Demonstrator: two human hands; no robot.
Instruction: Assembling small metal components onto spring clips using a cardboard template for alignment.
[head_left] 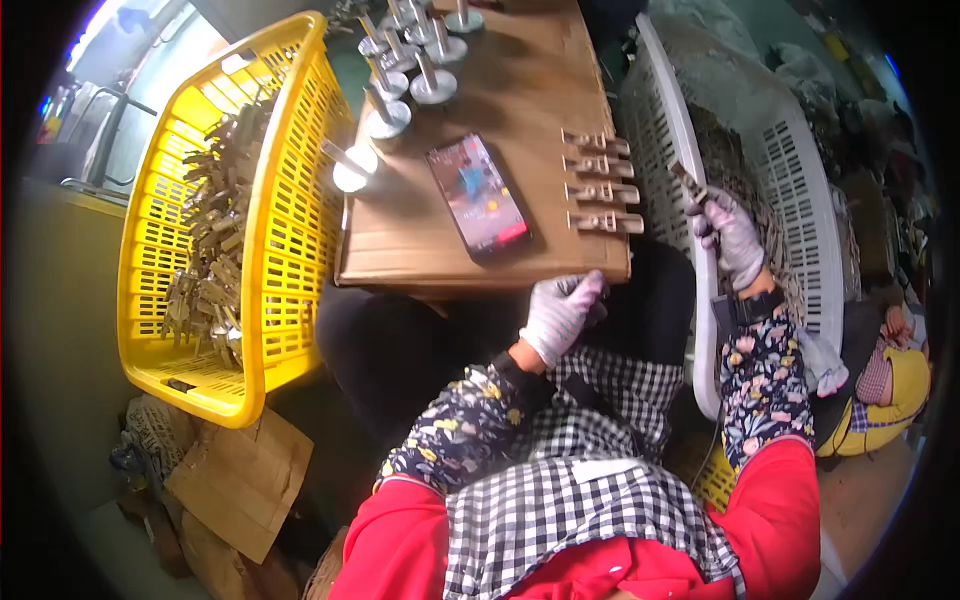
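My right hand (733, 238), in a pale glove with dark smudges, is above the near wall of the white basket at the right. Its fingers pinch a small, narrow metal fitting (688, 182), whose far end sticks up toward the box. My left hand (562, 315), gloved too, is closed at the box's near edge, over my lap. Whatever lies between its fingertips is hidden. Several similar metal fittings (603, 193) lie in a column along the right edge of the cardboard box (390, 245). A phone (480, 198) with a lit screen rests mid-box.
Round metal discs with upright posts (433, 85) stand at the box's far left. A yellow basket (258, 240) of metal fittings leans at the left; the white basket (702, 300) holds more fittings and clear plastic. Flattened cardboard (245, 475) lies lower left. Another person (885, 400) is at far right.
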